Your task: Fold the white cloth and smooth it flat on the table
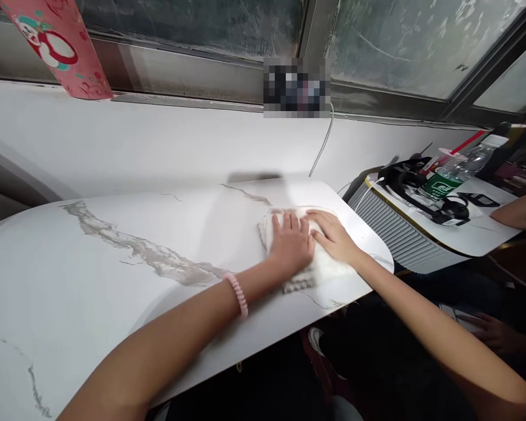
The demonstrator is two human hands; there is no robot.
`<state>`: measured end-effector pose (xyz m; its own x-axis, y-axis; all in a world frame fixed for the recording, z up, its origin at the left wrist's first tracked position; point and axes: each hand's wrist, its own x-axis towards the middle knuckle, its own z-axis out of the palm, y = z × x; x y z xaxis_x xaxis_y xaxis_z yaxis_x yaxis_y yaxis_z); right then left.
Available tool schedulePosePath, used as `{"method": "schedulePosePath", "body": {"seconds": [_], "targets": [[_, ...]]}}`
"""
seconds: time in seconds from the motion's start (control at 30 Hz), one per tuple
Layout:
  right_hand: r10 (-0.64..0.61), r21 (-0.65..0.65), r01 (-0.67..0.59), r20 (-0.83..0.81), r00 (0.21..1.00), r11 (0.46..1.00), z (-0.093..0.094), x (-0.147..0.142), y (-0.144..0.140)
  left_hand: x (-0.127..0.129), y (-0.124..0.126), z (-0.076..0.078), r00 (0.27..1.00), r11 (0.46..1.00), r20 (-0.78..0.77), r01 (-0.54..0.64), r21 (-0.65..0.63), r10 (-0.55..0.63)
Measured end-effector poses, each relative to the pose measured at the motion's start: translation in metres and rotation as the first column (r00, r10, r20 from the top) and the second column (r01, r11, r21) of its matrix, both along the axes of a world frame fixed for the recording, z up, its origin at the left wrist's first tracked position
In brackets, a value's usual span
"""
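Note:
A folded white cloth point(326, 269) with a fluffy edge lies on the white marble-patterned tabletop point(127, 304), towards its right end. My left hand point(291, 242) presses down on the cloth's left part, palm down and fingers a little apart. Beside it, my right hand point(335, 237) rests on the upper right of the same cloth, its fingers stretched out flat. The two hands almost touch at the thumbs. A pink coiled band point(236, 295) circles my left wrist.
A ribbed white cabinet point(401, 234) stands at the right, holding a green-labelled bottle point(442, 184) and dark items. Another person's arm point(515, 210) reaches in there. A cable point(323, 146) hangs down the wall. A red penguin-print sheet point(63, 49) hangs at upper left.

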<state>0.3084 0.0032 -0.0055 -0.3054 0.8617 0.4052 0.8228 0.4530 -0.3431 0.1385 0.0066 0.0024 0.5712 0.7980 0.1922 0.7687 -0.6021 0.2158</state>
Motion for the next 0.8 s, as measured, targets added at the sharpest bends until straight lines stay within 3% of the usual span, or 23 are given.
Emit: {"method": "schedulePosePath", "body": {"seconds": [0.17,0.33,0.6,0.8], "targets": [[-0.014,0.035,0.013,0.009,1.000,0.999,-0.004,-0.005,0.077,0.001,0.072,0.004,0.996,0.996,0.017,-0.085,-0.032,0.085],[-0.021,0.022,0.020,0.015,1.000,1.000,-0.005,-0.019,0.134,-0.014,0.122,0.003,0.990,0.991,0.053,-0.132,-0.028,0.134],[-0.025,0.034,0.025,-0.001,1.000,0.999,-0.009,-0.035,0.186,-0.030,0.165,-0.001,0.975,0.980,0.094,-0.199,-0.015,0.199],[-0.061,0.013,0.060,0.023,0.998,0.998,-0.009,-0.040,0.201,-0.032,0.180,-0.002,0.971,0.976,0.098,-0.217,0.006,0.216]]}}
